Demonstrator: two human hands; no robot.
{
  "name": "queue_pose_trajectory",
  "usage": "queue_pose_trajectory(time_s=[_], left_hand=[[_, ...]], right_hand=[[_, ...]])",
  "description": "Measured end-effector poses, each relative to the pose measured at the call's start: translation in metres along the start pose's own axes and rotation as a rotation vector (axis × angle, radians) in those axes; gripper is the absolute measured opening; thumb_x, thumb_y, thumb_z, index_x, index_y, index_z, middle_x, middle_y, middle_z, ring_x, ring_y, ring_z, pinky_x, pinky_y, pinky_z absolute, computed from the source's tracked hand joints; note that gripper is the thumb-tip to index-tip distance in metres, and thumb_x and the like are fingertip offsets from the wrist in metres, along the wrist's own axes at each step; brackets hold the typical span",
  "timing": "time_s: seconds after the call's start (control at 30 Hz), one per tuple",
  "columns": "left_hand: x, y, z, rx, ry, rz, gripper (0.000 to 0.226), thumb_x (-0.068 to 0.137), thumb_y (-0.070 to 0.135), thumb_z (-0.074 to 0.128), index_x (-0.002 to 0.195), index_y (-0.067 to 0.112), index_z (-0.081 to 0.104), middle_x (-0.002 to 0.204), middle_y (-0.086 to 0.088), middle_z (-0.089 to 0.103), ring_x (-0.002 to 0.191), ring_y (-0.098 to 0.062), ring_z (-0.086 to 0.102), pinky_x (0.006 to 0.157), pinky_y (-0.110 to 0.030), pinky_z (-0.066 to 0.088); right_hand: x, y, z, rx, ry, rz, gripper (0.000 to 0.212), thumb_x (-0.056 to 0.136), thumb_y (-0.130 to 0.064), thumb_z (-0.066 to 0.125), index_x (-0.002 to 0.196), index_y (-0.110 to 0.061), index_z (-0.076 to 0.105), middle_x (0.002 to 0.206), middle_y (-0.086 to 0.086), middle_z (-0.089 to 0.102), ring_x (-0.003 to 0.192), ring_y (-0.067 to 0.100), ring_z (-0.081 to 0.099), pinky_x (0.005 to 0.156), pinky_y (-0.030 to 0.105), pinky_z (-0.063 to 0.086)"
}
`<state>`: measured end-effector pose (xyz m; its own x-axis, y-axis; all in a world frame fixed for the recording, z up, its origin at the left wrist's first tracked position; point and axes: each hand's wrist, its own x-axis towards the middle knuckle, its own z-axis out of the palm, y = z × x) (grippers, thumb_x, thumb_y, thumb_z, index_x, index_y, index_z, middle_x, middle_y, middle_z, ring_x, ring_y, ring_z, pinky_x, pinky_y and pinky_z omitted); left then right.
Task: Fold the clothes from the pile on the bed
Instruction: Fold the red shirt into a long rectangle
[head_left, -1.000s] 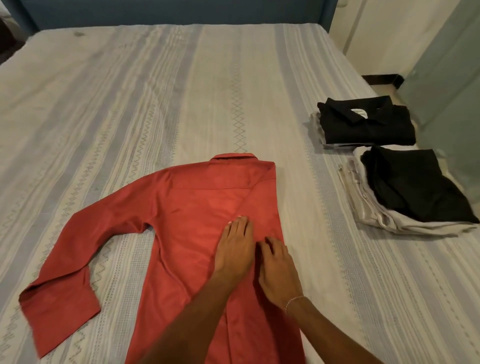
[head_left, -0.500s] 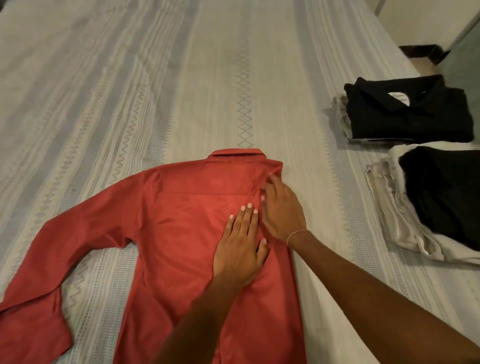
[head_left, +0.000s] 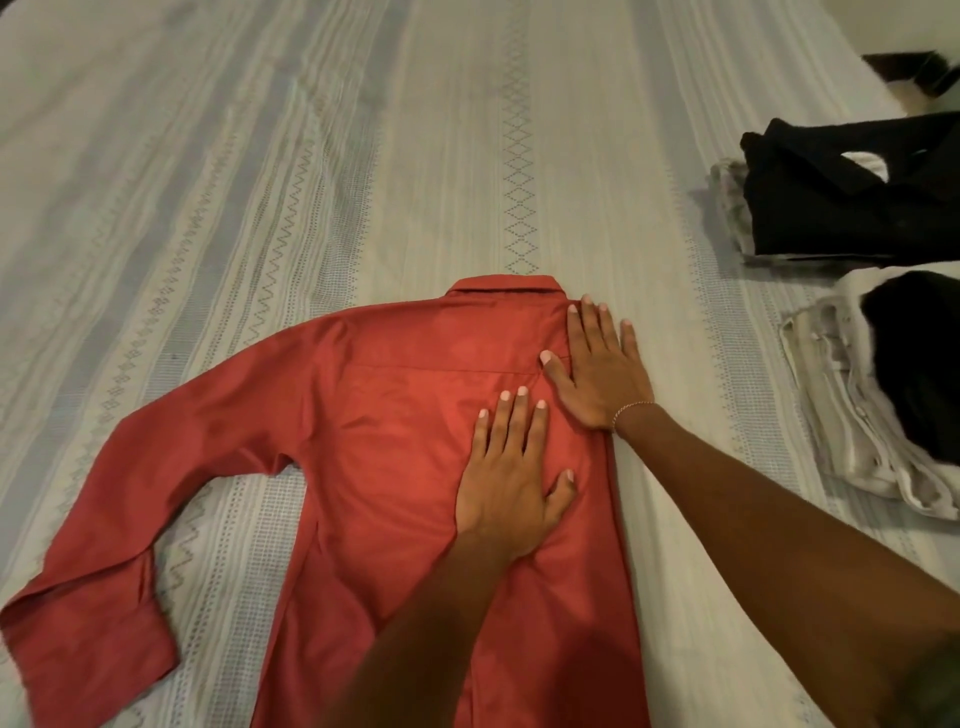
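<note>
A red shirt (head_left: 374, 467) lies back-up on the striped bedspread (head_left: 363, 156), its right side folded in and one sleeve stretched out to the left. The left hand (head_left: 511, 483) presses flat on the shirt's middle, fingers straight. The right hand (head_left: 602, 374) lies flat at the folded shoulder beside the collar, fingers spread. Folded black clothes (head_left: 852, 202) sit at the right.

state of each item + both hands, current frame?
red shirt: face down, right side folded in, left sleeve spread out
left hand: flat, pressing shirt back
right hand: flat, pressing folded shoulder edge
black shirt: folded
black garment: folded, on pale folded clothes
</note>
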<state>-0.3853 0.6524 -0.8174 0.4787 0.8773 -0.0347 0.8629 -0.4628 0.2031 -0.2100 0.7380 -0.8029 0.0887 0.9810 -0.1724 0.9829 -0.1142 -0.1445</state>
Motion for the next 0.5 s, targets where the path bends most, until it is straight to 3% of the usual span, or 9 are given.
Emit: queue_pose_trajectory(time_s=[0.1, 0.2, 0.27, 0.37, 0.5], left_hand=[[0.000, -0.004, -0.005, -0.051, -0.051, 0.023, 0.082, 0.097, 0.057, 0.024, 0.160, 0.007, 0.010, 0.168, -0.013, 0.001, 0.155, -0.024, -0.009, 0.126, -0.049, 0.001], [-0.002, -0.012, -0.026, -0.155, -0.121, 0.105, 0.082, 0.093, 0.049, 0.016, 0.159, 0.003, 0.006, 0.168, -0.015, 0.000, 0.155, -0.024, -0.010, 0.126, -0.046, 0.000], [-0.019, -0.029, -0.040, -0.105, -0.072, 0.110, 0.074, 0.095, 0.041, 0.016, 0.158, 0.003, 0.018, 0.167, -0.015, 0.013, 0.155, -0.025, 0.006, 0.126, -0.044, 0.009], [-0.081, -0.071, -0.047, -0.041, 0.101, -0.042, 0.060, 0.101, 0.035, 0.027, 0.153, 0.006, 0.037, 0.160, -0.014, 0.035, 0.147, -0.028, 0.033, 0.121, -0.046, 0.028], [-0.177, -0.132, -0.050, 0.075, 0.156, -0.197, 0.057, 0.099, 0.033, 0.033, 0.143, 0.001, 0.050, 0.148, -0.019, 0.050, 0.134, -0.034, 0.051, 0.110, -0.047, 0.043]], right_hand=[[-0.021, -0.014, -0.009, -0.018, 0.106, -0.002, 0.073, 0.102, -0.059, 0.004, 0.162, -0.018, -0.003, 0.168, 0.012, -0.007, 0.155, 0.031, -0.007, 0.123, 0.053, -0.007], [-0.072, -0.040, -0.004, 0.096, 0.163, -0.036, 0.070, 0.102, -0.052, 0.003, 0.162, -0.018, 0.008, 0.169, 0.010, 0.003, 0.156, 0.027, -0.001, 0.126, 0.050, 0.000], [-0.111, -0.058, 0.005, 0.186, 0.192, -0.017, 0.067, 0.103, -0.048, 0.008, 0.160, -0.015, 0.019, 0.168, 0.011, 0.011, 0.156, 0.027, 0.006, 0.126, 0.050, 0.008], [-0.167, -0.084, 0.020, 0.189, 0.239, -0.057, 0.062, 0.105, -0.044, 0.018, 0.155, -0.012, 0.034, 0.164, 0.014, 0.024, 0.154, 0.030, 0.017, 0.124, 0.052, 0.017], [-0.219, -0.137, 0.036, 0.162, 0.302, -0.305, 0.048, 0.102, -0.033, 0.042, 0.141, -0.008, 0.052, 0.152, 0.016, 0.044, 0.145, 0.033, 0.037, 0.117, 0.052, 0.032]])
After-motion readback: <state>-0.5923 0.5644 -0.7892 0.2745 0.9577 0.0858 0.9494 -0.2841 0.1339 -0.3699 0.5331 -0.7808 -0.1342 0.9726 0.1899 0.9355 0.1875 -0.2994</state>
